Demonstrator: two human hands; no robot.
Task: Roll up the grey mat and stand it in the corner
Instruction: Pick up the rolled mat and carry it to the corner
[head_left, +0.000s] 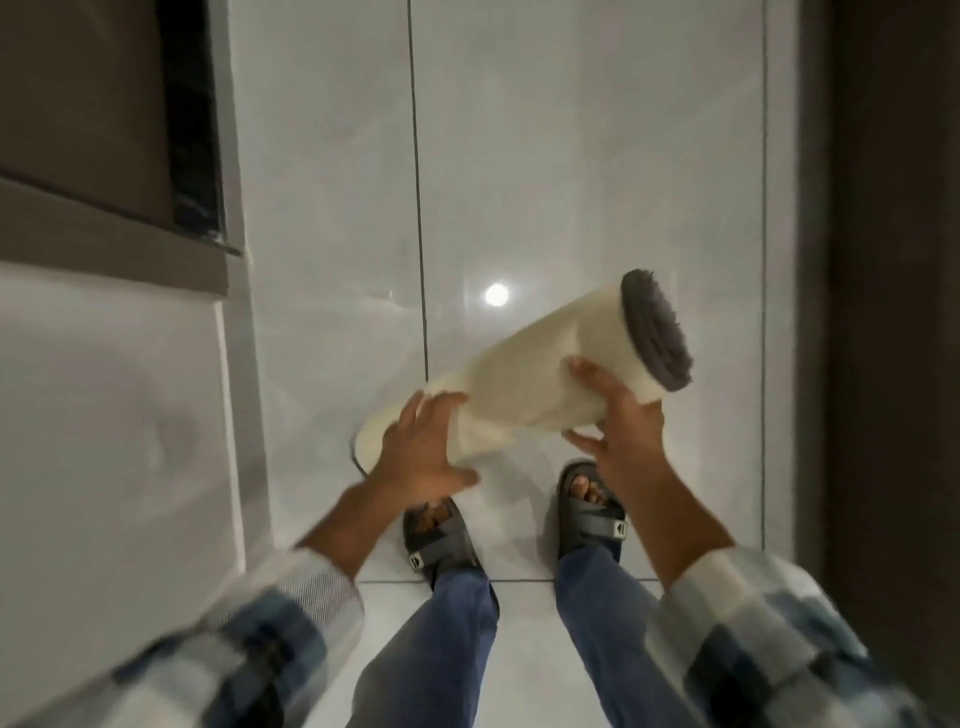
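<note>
Rolled mat (524, 384) in both hands (423, 452) (621, 421), long axis tilted, grey end up-right, left fingers loose.

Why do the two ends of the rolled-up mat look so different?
The mat's right end is raised and faces the camera, showing dark grey fuzzy pile; the left end sits lower, by the floor, showing only cream backing. The right hand grips near the raised end; the left hand is spread open near the lower one. Both belong to one roll.
</note>
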